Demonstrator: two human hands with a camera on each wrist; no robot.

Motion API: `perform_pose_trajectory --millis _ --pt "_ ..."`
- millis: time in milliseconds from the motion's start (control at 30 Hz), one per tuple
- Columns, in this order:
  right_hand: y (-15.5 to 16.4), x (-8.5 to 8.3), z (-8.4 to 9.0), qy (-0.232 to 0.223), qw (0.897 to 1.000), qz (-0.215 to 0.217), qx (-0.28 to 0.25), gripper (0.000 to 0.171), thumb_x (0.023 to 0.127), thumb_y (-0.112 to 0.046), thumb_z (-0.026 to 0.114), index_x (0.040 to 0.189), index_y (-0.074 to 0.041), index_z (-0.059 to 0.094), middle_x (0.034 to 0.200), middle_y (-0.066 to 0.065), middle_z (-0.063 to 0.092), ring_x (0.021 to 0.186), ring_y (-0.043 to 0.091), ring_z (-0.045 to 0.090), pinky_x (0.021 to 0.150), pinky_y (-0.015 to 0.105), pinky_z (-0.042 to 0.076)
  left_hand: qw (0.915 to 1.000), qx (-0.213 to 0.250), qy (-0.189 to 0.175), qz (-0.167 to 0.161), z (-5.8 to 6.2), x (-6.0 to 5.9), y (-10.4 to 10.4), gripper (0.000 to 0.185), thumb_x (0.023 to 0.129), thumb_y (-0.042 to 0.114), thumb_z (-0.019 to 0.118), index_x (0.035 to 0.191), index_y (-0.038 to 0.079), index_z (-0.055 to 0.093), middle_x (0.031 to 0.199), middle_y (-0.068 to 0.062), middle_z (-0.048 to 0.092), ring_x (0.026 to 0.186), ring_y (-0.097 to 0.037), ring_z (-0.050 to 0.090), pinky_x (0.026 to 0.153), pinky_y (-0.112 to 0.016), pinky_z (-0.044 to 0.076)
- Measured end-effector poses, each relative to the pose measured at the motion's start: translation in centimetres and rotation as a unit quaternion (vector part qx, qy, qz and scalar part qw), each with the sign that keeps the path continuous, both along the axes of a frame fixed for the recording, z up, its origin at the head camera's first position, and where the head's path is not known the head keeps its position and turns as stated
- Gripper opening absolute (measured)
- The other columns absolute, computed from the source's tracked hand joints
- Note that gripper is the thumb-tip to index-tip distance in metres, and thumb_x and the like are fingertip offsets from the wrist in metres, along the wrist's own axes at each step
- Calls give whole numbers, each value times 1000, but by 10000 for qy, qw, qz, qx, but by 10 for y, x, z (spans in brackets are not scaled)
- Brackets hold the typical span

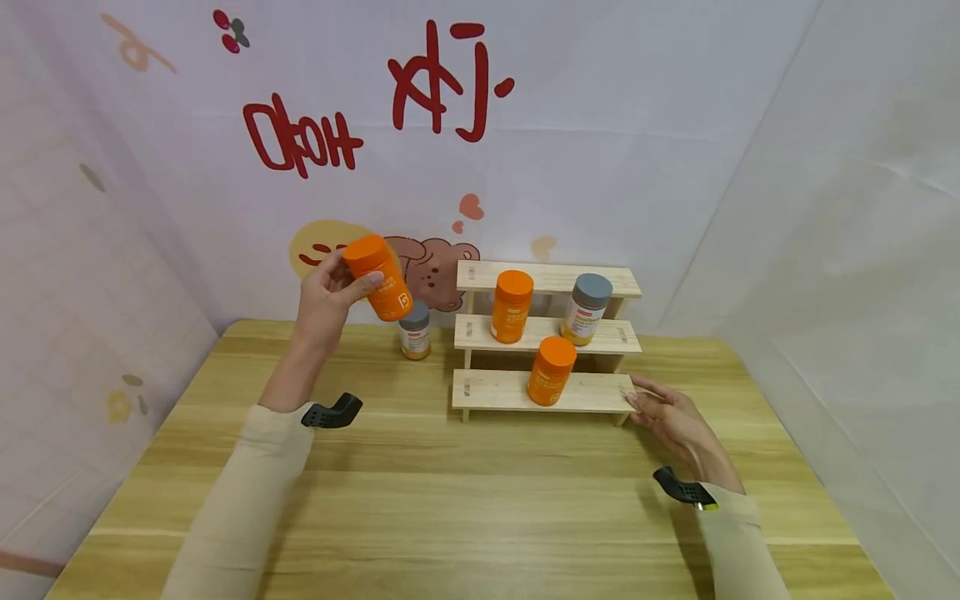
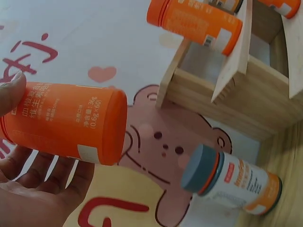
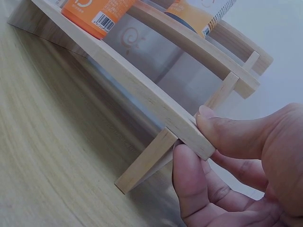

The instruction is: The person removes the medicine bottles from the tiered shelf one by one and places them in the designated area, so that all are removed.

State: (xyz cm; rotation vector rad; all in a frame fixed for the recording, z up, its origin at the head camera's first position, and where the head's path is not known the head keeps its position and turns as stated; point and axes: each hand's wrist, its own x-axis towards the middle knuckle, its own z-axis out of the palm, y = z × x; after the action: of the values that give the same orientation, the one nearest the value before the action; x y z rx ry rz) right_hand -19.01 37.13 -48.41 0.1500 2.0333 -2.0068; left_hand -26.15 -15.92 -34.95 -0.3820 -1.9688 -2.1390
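My left hand (image 1: 327, 287) grips an orange supplement bottle (image 1: 381, 279) in the air, left of the wooden tiered rack (image 1: 480, 392); in the left wrist view the thumb lies on one side of this bottle (image 2: 71, 123) and the fingers on the other. With thumb and fingers my right hand (image 1: 671, 417) pinches the right end of the rack's lowest shelf (image 3: 189, 135). On that shelf stands an orange bottle (image 1: 552, 372). The middle shelf bears another orange bottle (image 1: 512, 307) and a grey-capped bottle (image 1: 586, 310). The top shelf (image 1: 547, 277) holds no bottle.
A second grey-capped bottle (image 1: 415, 333) stands upright on the wooden table (image 1: 465, 508), left of the rack and beneath the held bottle. Behind the rack rises a white printed backdrop (image 1: 600, 150) with red lettering and a bear. White sheets flank the table on both sides.
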Motion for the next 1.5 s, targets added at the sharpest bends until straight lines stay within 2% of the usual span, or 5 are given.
perform_pose_trajectory --millis 533,800,1000,1167,1500 --pt "0 -2 -1 -47 9999 -69 -78 73 104 -16 62 162 1 21 110 -10 65 102 1 64 86 18 57 9980 -20 -622 78 -46 -4 -35 42 96 14 73 135 16 55 124 10 63 117 -9 59 93 -12 53" --pt "1 -1 -2 -75 9998 -132 -140 71 104 -15 60 161 1 22 110 -10 66 102 1 64 85 18 58 9893 -817 -1171 305 -67 -9 -39 60 96 24 74 149 13 48 129 14 60 123 -8 55 105 -20 49" --pt "1 -3 -2 -81 9998 -118 -136 72 104 -16 62 161 1 22 110 -9 66 101 2 64 85 18 57 9840 -1125 -1327 375 -82 -14 -40 59 96 23 73 148 11 48 144 -3 56 136 -20 49 123 -46 37" --pt "0 -4 -1 -67 9999 -96 -106 72 104 -17 62 161 1 22 109 -9 66 101 1 64 85 19 57 9834 -1214 -1301 354 -94 -17 -44 61 97 16 71 152 7 44 155 -17 49 144 -30 44 125 -48 33" --pt "-1 -2 0 -55 9999 -86 -75 72 104 -18 61 162 -1 22 113 -9 64 103 1 64 86 18 58 9789 -1258 -1593 244 -115 -22 -49 68 97 12 70 157 7 38 161 -19 42 150 -33 38 126 -49 31"
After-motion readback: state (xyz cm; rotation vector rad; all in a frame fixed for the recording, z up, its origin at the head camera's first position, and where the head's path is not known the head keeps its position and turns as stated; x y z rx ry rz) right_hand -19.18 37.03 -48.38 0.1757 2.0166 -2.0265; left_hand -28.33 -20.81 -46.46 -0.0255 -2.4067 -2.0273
